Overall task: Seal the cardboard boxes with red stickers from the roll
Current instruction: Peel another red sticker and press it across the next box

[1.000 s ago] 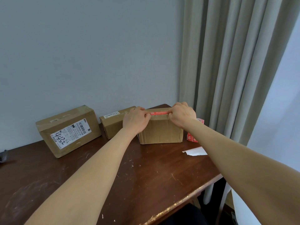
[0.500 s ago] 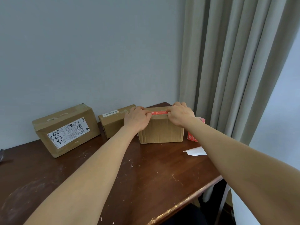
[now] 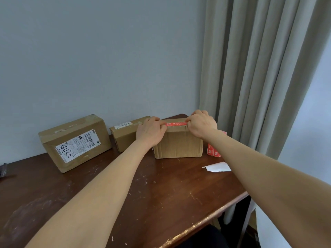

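Note:
A small cardboard box (image 3: 178, 145) stands upright at the back of the table, near the right. A red sticker (image 3: 176, 124) lies stretched along its top edge. My left hand (image 3: 150, 133) pinches the sticker's left end with curled fingers at the box's top left corner. My right hand (image 3: 202, 125) pinches the right end at the top right corner. The roll of red stickers (image 3: 213, 151) lies just right of the box, partly hidden behind my right forearm. Two more cardboard boxes, a middle one (image 3: 125, 138) and a large labelled one (image 3: 75, 142), sit to the left.
The dark wooden table (image 3: 161, 190) is scratched, and its front edge runs diagonally at the lower right. A white scrap of backing paper (image 3: 216, 167) lies by my right forearm. Grey curtains (image 3: 259, 68) hang at the right. A dark object (image 3: 3, 170) sits at the left edge.
Both hands stay at the ends of the red sticker on the box top. Only the view has shifted slightly.

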{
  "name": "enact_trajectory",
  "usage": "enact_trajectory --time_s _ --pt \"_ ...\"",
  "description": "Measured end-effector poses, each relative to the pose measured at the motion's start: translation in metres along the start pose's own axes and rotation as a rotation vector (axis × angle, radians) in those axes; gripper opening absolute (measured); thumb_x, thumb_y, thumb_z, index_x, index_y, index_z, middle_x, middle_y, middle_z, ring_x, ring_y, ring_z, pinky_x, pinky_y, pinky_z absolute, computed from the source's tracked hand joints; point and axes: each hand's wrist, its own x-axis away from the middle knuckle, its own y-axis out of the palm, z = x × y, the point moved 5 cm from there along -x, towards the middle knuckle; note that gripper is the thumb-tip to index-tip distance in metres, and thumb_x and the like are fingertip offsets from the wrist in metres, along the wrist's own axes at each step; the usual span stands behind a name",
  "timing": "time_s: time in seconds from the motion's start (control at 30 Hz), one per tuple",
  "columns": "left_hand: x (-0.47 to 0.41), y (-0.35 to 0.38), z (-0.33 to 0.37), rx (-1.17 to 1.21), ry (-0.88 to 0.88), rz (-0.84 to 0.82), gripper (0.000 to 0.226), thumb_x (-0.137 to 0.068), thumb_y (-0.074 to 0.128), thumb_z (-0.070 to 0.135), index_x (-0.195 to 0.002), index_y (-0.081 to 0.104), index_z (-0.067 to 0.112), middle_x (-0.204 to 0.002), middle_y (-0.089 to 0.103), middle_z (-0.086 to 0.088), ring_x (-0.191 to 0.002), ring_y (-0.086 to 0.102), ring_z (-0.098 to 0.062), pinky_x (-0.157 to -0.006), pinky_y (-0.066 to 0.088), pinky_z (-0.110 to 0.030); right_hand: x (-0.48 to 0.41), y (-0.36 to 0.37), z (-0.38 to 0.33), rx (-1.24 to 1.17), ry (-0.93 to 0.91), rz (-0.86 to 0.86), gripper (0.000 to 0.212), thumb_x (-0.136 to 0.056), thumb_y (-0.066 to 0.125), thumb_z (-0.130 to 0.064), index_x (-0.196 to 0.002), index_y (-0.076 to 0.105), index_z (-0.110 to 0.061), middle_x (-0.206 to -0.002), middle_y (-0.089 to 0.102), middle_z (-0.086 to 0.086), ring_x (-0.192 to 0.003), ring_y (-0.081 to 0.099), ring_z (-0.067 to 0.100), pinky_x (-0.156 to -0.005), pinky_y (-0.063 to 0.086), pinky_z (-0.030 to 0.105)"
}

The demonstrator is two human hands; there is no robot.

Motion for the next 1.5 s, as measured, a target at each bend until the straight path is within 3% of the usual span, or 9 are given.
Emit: enact_trajectory --time_s 0.23,0.4,0.67,0.77,0.87,1.0,1.2,1.5 --pt "0.002 0.003 -0.001 0.014 -0.02 -0.025 0.042 -0.098 0.029 0.035 -0.118 0.066 0.029 -0.128 0.057 0.0 -0.12 0.047 -0.023 -0.101 0.038 -0.043 0.005 0.007 0.003 -0.011 0.025 -0.057 0.036 -0.099 0.04 -0.028 -0.122 0.065 -0.017 -0.125 0.053 0.004 -0.118 0.043 0.025 -0.093 0.044 0.04" --pt "0.004 -0.003 0.002 -0.029 0.012 0.009 0.042 -0.099 0.031 0.036 -0.125 0.062 0.028 -0.138 0.051 0.002 -0.127 0.043 -0.021 -0.105 0.036 -0.045 0.006 0.001 -0.001 0.027 -0.01 -0.015 0.034 -0.098 0.042 -0.029 -0.118 0.068 -0.018 -0.121 0.056 0.003 -0.115 0.045 0.024 -0.092 0.044 0.038" --pt "0.003 -0.001 0.001 -0.025 0.019 0.009 0.04 -0.099 0.032 0.037 -0.121 0.064 0.028 -0.13 0.056 0.002 -0.119 0.049 -0.021 -0.098 0.042 -0.042 0.007 0.0 -0.002 0.001 -0.014 -0.028 0.031 -0.098 0.045 -0.029 -0.113 0.068 -0.016 -0.113 0.057 0.003 -0.107 0.049 0.022 -0.086 0.048 0.037" --pt "0.004 -0.001 -0.001 -0.017 0.02 0.02 0.039 -0.099 0.033 0.036 -0.121 0.064 0.026 -0.121 0.061 0.0 -0.112 0.053 -0.021 -0.094 0.044 -0.041 0.009 0.0 0.0 -0.03 0.002 -0.013 0.033 -0.097 0.045 -0.028 -0.121 0.065 -0.017 -0.116 0.056 0.005 -0.109 0.049 0.023 -0.085 0.049 0.037" --pt "0.002 -0.007 0.0 0.01 0.009 0.055 0.042 -0.1 0.031 0.036 -0.132 0.055 0.021 -0.129 0.056 -0.002 -0.12 0.05 -0.021 -0.101 0.04 -0.048 0.007 -0.006 -0.001 -0.051 -0.001 0.019 0.035 -0.1 0.042 -0.026 -0.128 0.061 -0.019 -0.126 0.054 0.006 -0.118 0.046 0.024 -0.091 0.048 0.039" --pt "-0.001 -0.003 0.006 -0.024 0.031 0.007 0.044 -0.102 0.029 0.035 -0.14 0.045 0.022 -0.141 0.048 -0.002 -0.131 0.04 -0.021 -0.107 0.036 -0.042 0.005 0.005 -0.004 0.001 -0.032 -0.077 0.04 -0.101 0.035 -0.031 -0.133 0.057 -0.021 -0.133 0.047 0.008 -0.123 0.041 0.028 -0.097 0.044 0.043" --pt "-0.005 0.006 0.0 -0.044 -0.014 -0.077 0.044 -0.1 0.026 0.036 -0.132 0.055 0.027 -0.142 0.045 -0.001 -0.133 0.036 -0.024 -0.11 0.03 -0.048 0.002 0.012 -0.002 0.033 -0.003 -0.124 0.041 -0.1 0.033 -0.031 -0.134 0.056 -0.022 -0.136 0.045 0.009 -0.127 0.037 0.029 -0.101 0.038 0.044" --pt "-0.001 0.012 -0.003 0.021 -0.054 -0.091 0.044 -0.1 0.024 0.036 -0.137 0.048 0.031 -0.145 0.042 -0.002 -0.135 0.034 -0.026 -0.107 0.032 -0.046 0.003 0.013 0.0 0.027 0.013 -0.117 0.04 -0.1 0.037 -0.033 -0.135 0.053 -0.026 -0.135 0.043 0.009 -0.128 0.036 0.029 -0.102 0.037 0.044"
